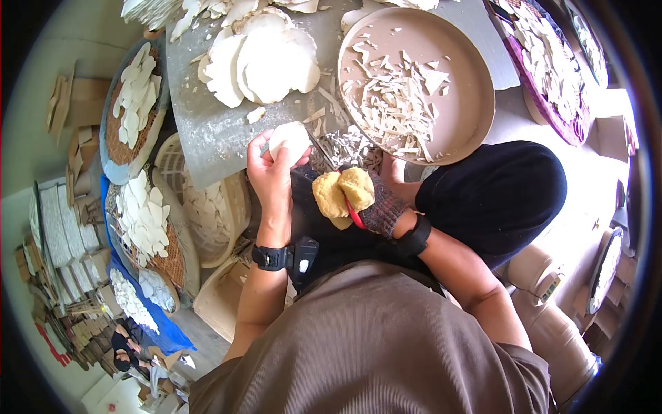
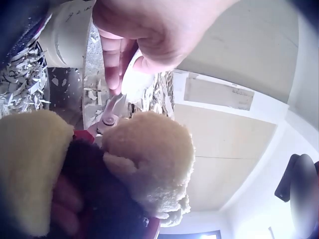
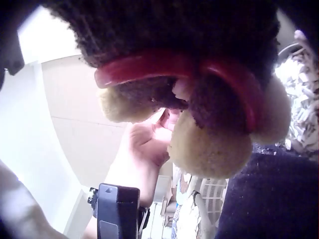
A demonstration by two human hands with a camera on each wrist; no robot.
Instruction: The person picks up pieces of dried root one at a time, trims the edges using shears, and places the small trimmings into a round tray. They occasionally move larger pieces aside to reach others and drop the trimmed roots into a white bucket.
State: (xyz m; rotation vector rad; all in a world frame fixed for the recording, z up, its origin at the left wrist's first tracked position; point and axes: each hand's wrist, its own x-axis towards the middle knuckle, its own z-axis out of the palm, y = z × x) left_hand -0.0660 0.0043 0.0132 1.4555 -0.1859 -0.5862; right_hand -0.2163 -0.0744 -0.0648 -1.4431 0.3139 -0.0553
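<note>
My bare left hand pinches a small flat white piece between thumb and fingers, over the edge of a grey metal table. My right hand, in a grey knitted glove, grips scissors with red handles. Thick yellow foam pads wrap round the handles and hide part of the fingers. In the left wrist view, the scissors' blades stand right at the white piece's edge. Large flat white pieces lie stacked on the table beyond the left hand.
A round tan tray holds thin white trimmings. More trimmings lie in a container below the scissors. Baskets of white pieces stand at the left. A purple-rimmed basket is at the upper right. Another person is at lower left.
</note>
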